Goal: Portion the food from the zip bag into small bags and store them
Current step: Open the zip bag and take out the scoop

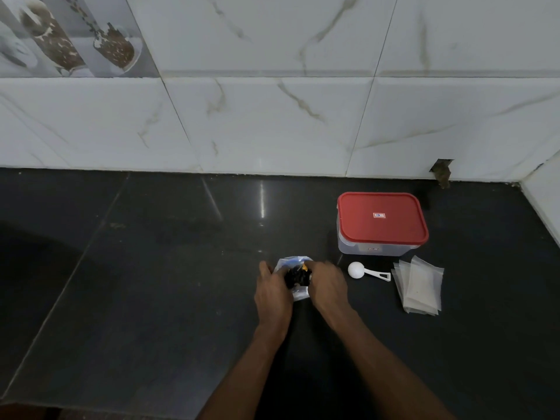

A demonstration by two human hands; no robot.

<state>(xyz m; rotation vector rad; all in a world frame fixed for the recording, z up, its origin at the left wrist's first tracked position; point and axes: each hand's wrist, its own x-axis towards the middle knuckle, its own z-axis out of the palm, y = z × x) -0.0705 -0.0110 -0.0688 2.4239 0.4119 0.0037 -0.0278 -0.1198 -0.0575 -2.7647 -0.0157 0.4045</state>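
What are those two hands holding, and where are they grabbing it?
The zip bag of dark food. The left hand grips its left side, the right hand its right side; the right one is blurred, so its hold is less sure.

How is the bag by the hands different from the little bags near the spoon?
The zip bag holds dark food; the small bags look empty. The zip bag sits bunched between the left hand and right hand; the small bags lie flat in a stack, untouched. Both are clear plastic.
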